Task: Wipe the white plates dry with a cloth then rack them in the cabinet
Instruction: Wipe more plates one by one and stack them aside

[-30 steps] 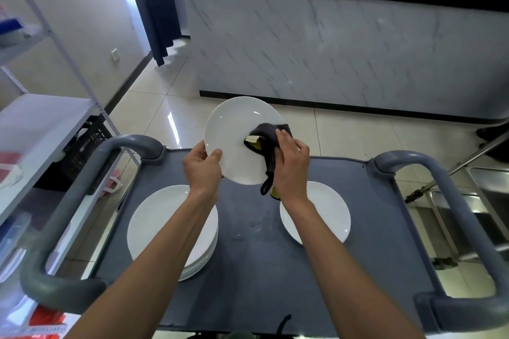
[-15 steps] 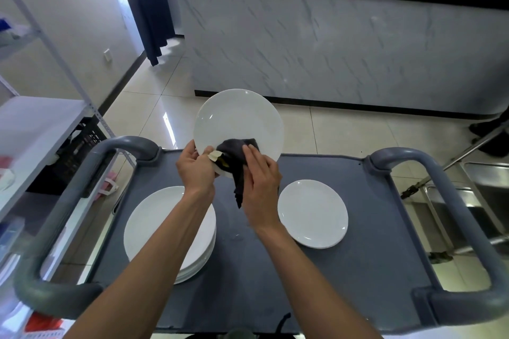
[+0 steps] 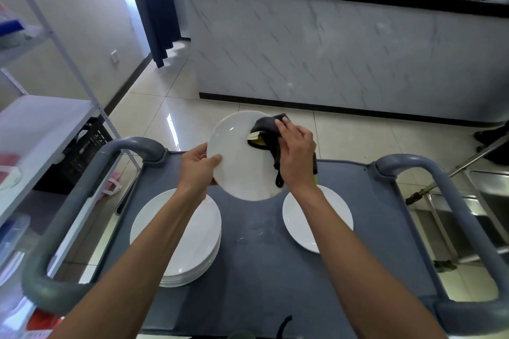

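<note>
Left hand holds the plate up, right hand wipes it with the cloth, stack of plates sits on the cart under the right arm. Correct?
Not quite. In the head view the stack of plates sits under the left arm; a single plate lies under the right.

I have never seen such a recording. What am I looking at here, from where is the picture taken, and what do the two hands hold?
No machine: a person wears a camera on the head, looking down at both arms. The left hand grips the rim of a round white plate, tilted above a grey plastic cart. The right hand presses a dark grey cloth against that plate. On the cart lie a stack of white plates on the left and a single white plate on the right.
</note>
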`<state>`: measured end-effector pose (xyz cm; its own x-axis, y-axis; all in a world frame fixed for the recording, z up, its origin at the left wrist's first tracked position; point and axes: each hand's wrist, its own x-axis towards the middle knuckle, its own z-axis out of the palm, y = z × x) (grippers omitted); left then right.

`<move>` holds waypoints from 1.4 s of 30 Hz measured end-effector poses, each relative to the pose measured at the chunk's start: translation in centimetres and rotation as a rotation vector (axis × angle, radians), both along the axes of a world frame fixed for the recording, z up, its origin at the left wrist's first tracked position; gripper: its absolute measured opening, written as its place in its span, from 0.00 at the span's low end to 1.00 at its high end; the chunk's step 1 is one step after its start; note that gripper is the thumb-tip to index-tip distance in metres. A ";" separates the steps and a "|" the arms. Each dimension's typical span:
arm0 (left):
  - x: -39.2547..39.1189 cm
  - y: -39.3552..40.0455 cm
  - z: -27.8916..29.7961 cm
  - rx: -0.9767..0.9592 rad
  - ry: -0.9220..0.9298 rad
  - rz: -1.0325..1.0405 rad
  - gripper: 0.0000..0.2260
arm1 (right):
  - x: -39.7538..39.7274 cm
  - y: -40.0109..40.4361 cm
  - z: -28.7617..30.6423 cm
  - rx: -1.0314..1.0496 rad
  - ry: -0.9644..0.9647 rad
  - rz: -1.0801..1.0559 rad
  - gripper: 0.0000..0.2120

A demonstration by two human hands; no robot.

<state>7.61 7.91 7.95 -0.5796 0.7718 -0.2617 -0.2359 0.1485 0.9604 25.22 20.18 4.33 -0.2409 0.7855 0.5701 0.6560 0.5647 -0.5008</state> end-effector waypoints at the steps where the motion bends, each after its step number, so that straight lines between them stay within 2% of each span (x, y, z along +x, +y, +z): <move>1: 0.0 0.0 -0.1 -0.009 0.007 -0.024 0.13 | 0.0 0.2 0.3 -0.003 -0.010 0.009 0.19; 11: 0.2 0.5 -0.8 -0.082 0.061 -0.186 0.11 | -2.1 -1.4 0.5 -0.062 -0.066 0.108 0.18; 18: 1.5 0.8 -1.2 0.000 -0.007 -0.030 0.13 | -2.6 -3.1 0.2 -0.084 -0.067 0.153 0.19; 31: 2.5 1.7 -1.4 0.123 -0.085 0.207 0.13 | -1.9 -5.5 -1.4 -0.087 0.054 -0.202 0.21; 38: 3.3 2.0 -1.3 0.160 -0.104 0.267 0.12 | -3.2 -7.3 -1.9 -0.209 0.137 -0.196 0.24; 42: 3.5 1.7 -1.6 0.172 -0.121 0.292 0.11 | -3.1 -7.6 -1.7 -0.262 0.217 -0.182 0.23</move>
